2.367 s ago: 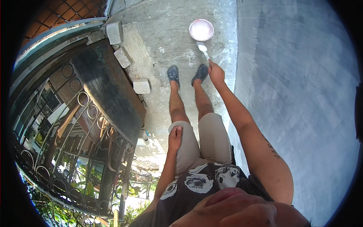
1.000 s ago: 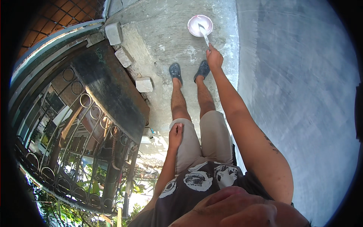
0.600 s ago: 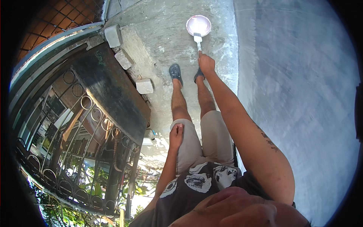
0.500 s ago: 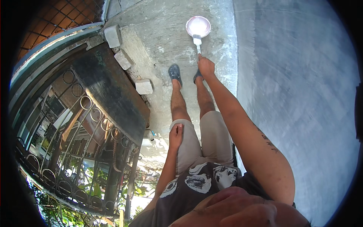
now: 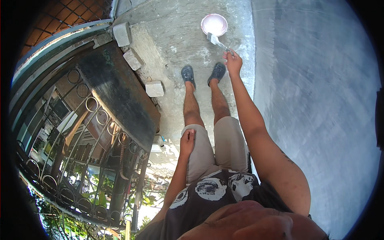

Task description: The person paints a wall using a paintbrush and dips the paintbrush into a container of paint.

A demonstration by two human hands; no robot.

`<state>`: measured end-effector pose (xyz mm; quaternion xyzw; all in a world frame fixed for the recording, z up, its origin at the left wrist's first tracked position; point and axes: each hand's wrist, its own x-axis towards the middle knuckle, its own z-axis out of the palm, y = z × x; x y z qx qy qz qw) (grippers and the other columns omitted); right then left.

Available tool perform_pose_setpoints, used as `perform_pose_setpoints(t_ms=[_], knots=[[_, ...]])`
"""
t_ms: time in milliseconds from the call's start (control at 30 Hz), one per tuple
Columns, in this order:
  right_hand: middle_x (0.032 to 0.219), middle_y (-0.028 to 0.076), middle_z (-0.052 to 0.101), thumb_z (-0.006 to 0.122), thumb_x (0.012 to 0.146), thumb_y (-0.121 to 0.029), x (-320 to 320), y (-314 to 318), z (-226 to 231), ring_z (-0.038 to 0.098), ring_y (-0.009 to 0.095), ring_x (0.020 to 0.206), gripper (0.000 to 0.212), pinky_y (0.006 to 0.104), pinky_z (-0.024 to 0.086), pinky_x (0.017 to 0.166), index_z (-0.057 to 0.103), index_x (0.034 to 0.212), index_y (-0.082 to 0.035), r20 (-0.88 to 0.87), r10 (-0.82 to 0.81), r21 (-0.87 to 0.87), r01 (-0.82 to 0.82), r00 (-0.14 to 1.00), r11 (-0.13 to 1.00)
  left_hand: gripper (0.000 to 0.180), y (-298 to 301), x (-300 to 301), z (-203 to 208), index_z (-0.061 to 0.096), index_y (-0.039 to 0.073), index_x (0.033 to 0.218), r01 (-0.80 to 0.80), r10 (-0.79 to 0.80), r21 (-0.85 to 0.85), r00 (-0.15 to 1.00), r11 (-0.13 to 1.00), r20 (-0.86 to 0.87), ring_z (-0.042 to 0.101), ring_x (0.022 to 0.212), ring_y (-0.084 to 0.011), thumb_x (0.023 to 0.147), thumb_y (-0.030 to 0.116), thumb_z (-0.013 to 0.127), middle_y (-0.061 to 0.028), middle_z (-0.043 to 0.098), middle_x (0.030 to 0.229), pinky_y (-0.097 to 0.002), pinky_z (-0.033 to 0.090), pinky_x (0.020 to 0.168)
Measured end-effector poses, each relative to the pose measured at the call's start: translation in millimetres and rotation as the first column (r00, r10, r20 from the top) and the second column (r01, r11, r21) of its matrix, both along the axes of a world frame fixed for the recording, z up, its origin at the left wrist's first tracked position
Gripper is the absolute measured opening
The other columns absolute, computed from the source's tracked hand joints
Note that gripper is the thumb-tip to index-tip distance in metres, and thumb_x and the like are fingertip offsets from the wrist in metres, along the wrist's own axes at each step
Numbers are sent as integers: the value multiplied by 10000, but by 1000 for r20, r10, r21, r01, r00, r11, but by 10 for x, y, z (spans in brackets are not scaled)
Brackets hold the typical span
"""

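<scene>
My right hand [image 5: 233, 63] is closed round the handle of a paintbrush [image 5: 217, 40], held out ahead of my feet. White paint coats the brush, and its bristle end overlaps the near rim of a round tub [image 5: 214, 19] of whitish paint. Whether the bristles touch the tub's rim I cannot tell. The tub stands on the concrete floor near the wall. Resting on my left thigh, my left hand [image 5: 187, 142] has its fingers curled, and whether anything is inside them is hidden.
A grey wall [image 5: 316, 108] with whitish streaks rises along my right. Several pale blocks [image 5: 154, 88] lie on the concrete floor [image 5: 176, 44] to the left, beside a dark panel [image 5: 116, 88] and a metal railing [image 5: 86, 154] with rings.
The paintbrush has tilted, its bristle end now pointing up and left, and my right hand has turned and shifted slightly right. My left hand stays on my thigh.
</scene>
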<state>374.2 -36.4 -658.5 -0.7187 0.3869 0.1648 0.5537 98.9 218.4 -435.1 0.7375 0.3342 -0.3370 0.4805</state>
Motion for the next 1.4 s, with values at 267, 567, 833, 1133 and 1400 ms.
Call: perform_pose_setpoints(t_ms=[267,567,833,1133,1400], knots=[[1001,144,766,548,1028,-263,69,-306,-577,759,231,820,364,334,603,609,608,1193,55,-344,-169,151,232,924,961,342,213,-117,-162,651,14,1012,46,-51,-72,996,996,-74,606,740,-147,1078,324,522,-75,651,803,-300,500,728],[958,149,760,553,1025,-338,-688,-345,69,761,236,815,370,356,605,633,646,1090,14,-364,-224,201,311,904,929,411,696,172,-210,652,20,1064,275,-281,-128,960,953,-24,620,768,-129,1080,402,501,-60,680,923,-297,521,752],[1214,91,671,529,1050,-486,-2282,-277,2477,689,195,1022,469,328,540,806,579,1287,-85,-240,-318,485,397,917,779,382,913,1247,292,660,36,1060,517,-476,-160,847,841,238,591,700,-142,1057,403,554,-69,673,859,-310,504,709],[1115,31,687,552,1067,-359,-3224,518,3680,664,133,906,369,290,513,736,580,1335,-108,78,-320,707,174,944,686,364,-113,1839,1593,707,45,1211,830,-715,-534,472,163,515,587,1162,-165,1080,333,527,-71,617,1316,-299,494,959],[739,-41,478,532,1076,-353,-2947,1012,3215,437,80,603,246,251,398,572,565,1103,-110,37,-610,752,380,792,539,314,-427,1288,1803,669,28,1274,826,-821,-562,291,-43,491,597,1150,-148,1071,242,560,-67,635,1301,-325,474,1028]])
